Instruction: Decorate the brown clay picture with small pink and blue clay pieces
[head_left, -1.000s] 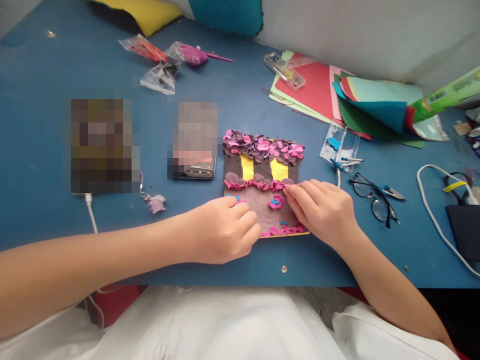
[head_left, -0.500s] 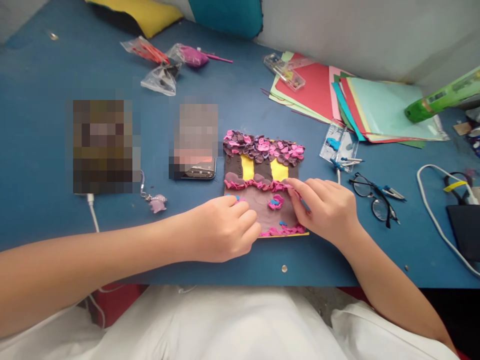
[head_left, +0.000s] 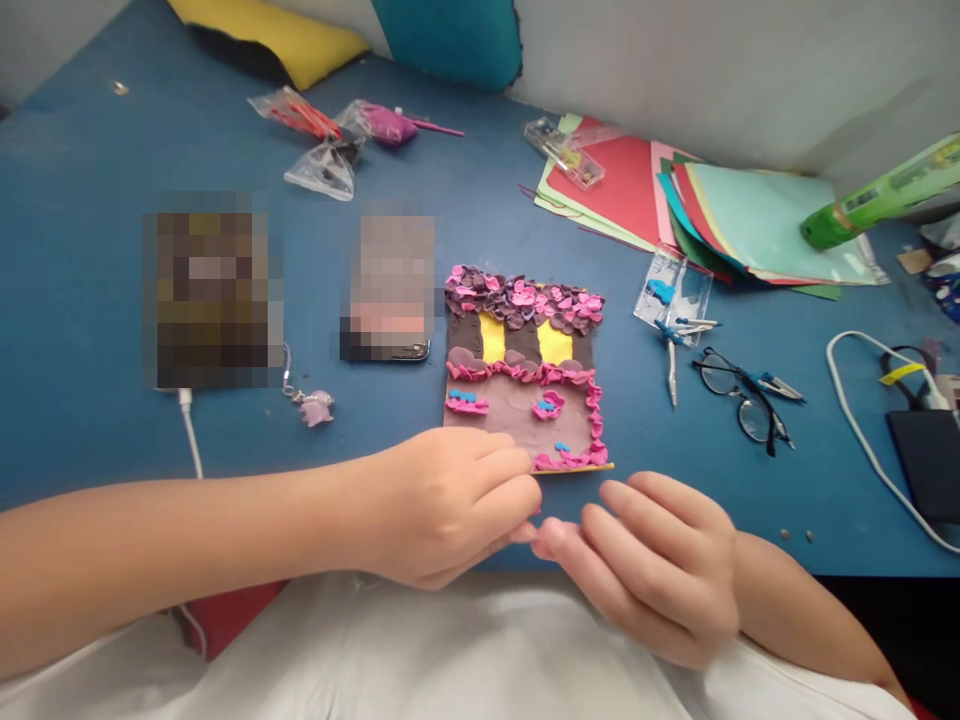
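A clay picture panel (head_left: 517, 420) lies flat on the blue table, with dark purple and pink clay petals along its top, yellow and dark brown blocks beneath, and a mauve lower half with pink and blue clay pieces. My left hand (head_left: 465, 505) is closed in front of its lower left edge and covers that corner. A tiny speck of pink clay (head_left: 537, 512) shows at its fingertips. My right hand (head_left: 652, 565) is off the panel at the lower right, fingers curled, its thumb and forefinger meeting the left fingertips. Whether it holds anything is hidden.
Left of the panel are a blurred phone (head_left: 388, 290) and a blurred device (head_left: 212, 300) on a white cable. To the right lie compasses (head_left: 671, 350), eyeglasses (head_left: 739, 395) and a clear case (head_left: 671, 285). Coloured paper (head_left: 765, 220) and clay bags (head_left: 326, 165) are farther back.
My right hand has moved from the panel's right edge down towards me, uncovering pink clay ruffles there. My left hand has shifted down and right, baring a pink and blue piece. The fingertips now meet.
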